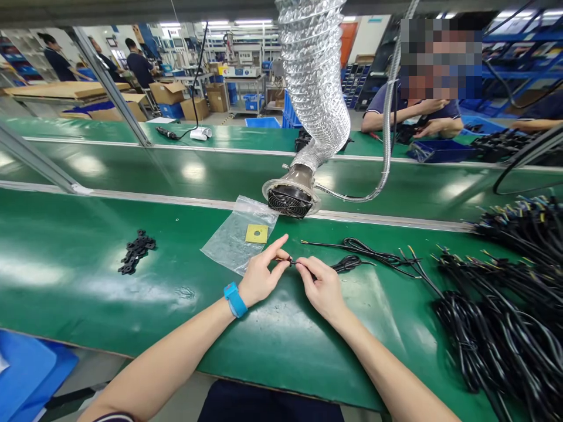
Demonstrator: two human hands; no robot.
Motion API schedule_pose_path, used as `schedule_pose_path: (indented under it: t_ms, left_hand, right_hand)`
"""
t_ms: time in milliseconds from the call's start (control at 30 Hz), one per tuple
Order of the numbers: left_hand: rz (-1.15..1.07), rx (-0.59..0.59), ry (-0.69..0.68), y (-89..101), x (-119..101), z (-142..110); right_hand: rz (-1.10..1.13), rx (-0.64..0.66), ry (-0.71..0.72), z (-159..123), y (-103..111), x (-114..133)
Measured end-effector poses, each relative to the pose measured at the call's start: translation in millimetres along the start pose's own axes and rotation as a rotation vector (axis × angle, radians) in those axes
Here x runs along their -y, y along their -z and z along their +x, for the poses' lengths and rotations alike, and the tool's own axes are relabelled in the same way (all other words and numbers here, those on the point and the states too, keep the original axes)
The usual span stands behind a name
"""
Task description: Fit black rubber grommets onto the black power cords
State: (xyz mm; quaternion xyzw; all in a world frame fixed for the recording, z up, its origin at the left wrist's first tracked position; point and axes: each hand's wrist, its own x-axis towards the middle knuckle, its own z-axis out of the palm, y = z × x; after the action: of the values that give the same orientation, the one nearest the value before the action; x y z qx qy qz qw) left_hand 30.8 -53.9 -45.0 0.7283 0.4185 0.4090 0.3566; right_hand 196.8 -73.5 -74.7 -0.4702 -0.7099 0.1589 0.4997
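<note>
Cable (296,263) of thin black sheathing, its tip close to my left fingers, is held in front of me between my two bare hands, low above a glossy green tabletop (132,310). My right hand (323,290) pinches it, thumb and forefinger pressed together. My left hand (259,278) meets it from the other side: thumb and a bent finger close around a tiny black piece (290,261) at the cable's end, while the forefinger stretches away, touching nothing (the piece is too small for me to tell its shape). A bright blue band (236,299) circles my left wrist.

Just beyond my left fingers lies a clear, flat plastic bag (222,240), with a square yellow plate (250,233) pierced by a round hole; I cannot tell whether the plate is in the bag or on it. Well to the left of my grip sits a small cluster of black plastic parts (134,252). Beyond and above my grip hangs a crinkled silver foil duct (314,70), ending in a round-rimmed hood with a black fan grille (289,202).

Just past my right hand rest loosely coiled black cords (373,253); farther right, a large heap of black cables with bared coloured wires (479,328) fills the table's edge.
</note>
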Motion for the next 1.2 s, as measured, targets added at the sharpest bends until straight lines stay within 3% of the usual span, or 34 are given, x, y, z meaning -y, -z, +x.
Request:
schedule_pose_path:
  t_ms: [300, 567, 733, 867, 1033, 1200]
  left_hand:
    - [0.05, 0.053, -0.073, -1.1, -2.3, -2.8]
    - [-0.009, 0.042, -0.079, 2.5, -3.2, 1.3]
    - [-0.031, 0.076, -0.021, 3.6, -4.8, 0.2]
    - [-0.016, 0.097, -0.054, 4.5, -7.4, -0.2]
    - [0.006, 0.072, -0.108, 7.5, -11.8, 3.1]
    - [0.004, -0.033, -0.09, 12.8, -15.4, 10.4]
  right_hand:
    - [-0.006, 0.092, -0.009, 1.1, 3.4, 3.7]
    - [0.132, 0.066, -0.099, 3.4, 2.5, 1.4]
    - [0.165, 0.168, -0.168, 4.2, 7.5, 2.7]
    - [0.163, 0.258, -0.218, 7.5, 13.3, 6.2]
    - [0.099, 0.325, -0.06, 17.6, 31.4, 9.9]
    - [-0.146, 0.283, 0.174, 18.3, 53.1, -13.9]
